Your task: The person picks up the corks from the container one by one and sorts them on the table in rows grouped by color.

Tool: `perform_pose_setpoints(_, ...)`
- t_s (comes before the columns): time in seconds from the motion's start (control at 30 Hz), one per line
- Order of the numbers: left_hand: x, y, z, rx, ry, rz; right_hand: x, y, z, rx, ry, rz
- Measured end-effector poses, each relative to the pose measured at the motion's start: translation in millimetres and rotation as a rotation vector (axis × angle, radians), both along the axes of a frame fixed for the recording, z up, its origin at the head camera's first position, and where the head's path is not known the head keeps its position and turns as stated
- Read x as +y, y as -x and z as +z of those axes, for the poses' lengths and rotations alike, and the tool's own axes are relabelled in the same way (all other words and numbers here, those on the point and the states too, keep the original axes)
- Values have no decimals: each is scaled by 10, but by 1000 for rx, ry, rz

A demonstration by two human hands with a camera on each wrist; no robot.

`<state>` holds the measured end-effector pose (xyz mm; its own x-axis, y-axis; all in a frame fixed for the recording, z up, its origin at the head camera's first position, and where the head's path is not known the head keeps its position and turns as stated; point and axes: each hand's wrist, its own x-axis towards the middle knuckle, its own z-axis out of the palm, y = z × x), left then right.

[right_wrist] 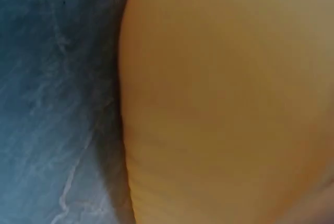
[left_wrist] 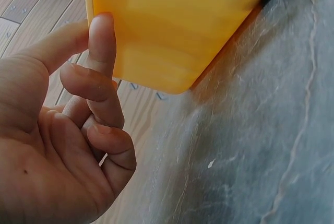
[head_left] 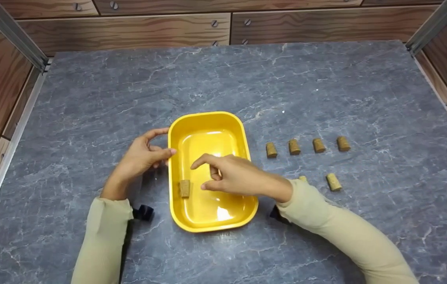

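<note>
A yellow plastic tub [head_left: 213,227] stands on the table, its outer wall [left_wrist: 167,36] large in the left wrist view. My left hand [head_left: 140,156] pinches the tub's left rim, thumb at the inside and index finger outside. Over the tub's middle hovers my right hand [head_left: 235,175], thumb and index finger spread apart with nothing between them. Just left of its fingertips, one cork stopper [head_left: 184,189] lies inside the tub by the left wall. The tub's wall [right_wrist: 224,98] nearly fills the right wrist view, where the hand barely shows.
Right of the tub, several corks [head_left: 294,146] form a row. Nearer the right sleeve lies another cork [head_left: 333,182], and the sleeve partly covers one more cork [head_left: 303,179]. Wood-patterned panels [head_left: 128,31] border the grey marbled table [head_left: 160,86].
</note>
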<state>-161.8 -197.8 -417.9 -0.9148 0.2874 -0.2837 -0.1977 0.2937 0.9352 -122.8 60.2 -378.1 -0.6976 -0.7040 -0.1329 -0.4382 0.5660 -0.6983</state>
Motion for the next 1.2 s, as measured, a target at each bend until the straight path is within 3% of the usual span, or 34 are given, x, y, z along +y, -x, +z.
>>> perform_pose_setpoints(0.27, -7, -12, -16, 4, 17, 1, -163, 101, -116, 51, -190, 98)
perform_pose_setpoints(0.63, -2, -5, -13, -12, 24, 6, -255, 165, -224, 71, -333, 230)
perform_pose_setpoints(0.97, 4, 2, -6, -30, -28, 11, -245, 178, -292, 114, -328, 256)
perform_pose_setpoints(1.2, 5, 9, -4, -25, -10, 10, -256, 153, -296, 142, -337, 276)
